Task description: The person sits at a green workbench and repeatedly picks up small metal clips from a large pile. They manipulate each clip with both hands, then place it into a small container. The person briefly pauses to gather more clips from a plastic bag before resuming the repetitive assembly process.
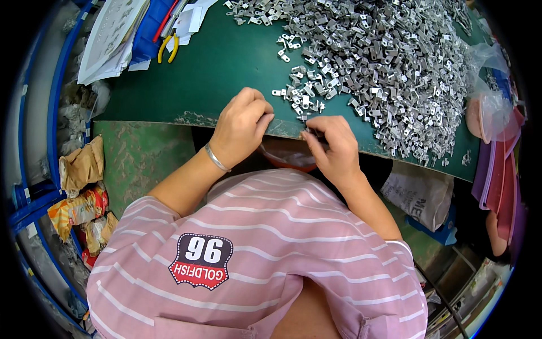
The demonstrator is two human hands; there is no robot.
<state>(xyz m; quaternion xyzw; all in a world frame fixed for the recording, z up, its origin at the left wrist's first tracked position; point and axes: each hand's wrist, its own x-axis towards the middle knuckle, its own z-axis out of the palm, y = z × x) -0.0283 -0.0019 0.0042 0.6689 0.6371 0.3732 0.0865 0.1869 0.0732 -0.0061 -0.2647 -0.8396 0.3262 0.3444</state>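
Observation:
My left hand (241, 127), with a silver bangle at the wrist, is raised over the front edge of the green table (186, 85). Its fingers are curled in, thumb against forefinger; anything between them is hidden. Across from it my right hand (335, 150) pinches thumb to forefinger at the table's edge, and whatever it grips is too small to make out. Just beyond the hands lie loose small metal brackets (305, 101), silver with holed tabs. A large heap of the same brackets (389, 68) spreads over the table's right side.
Below the table edge, between my hands, a reddish container (288, 157) partly shows. Yellow-handled pliers (168, 48), a blue bin (148, 34) and papers (104, 42) lie at the far left. Pink and purple plastic containers (499, 169) stand right; blue shelving (53, 107) runs along the left.

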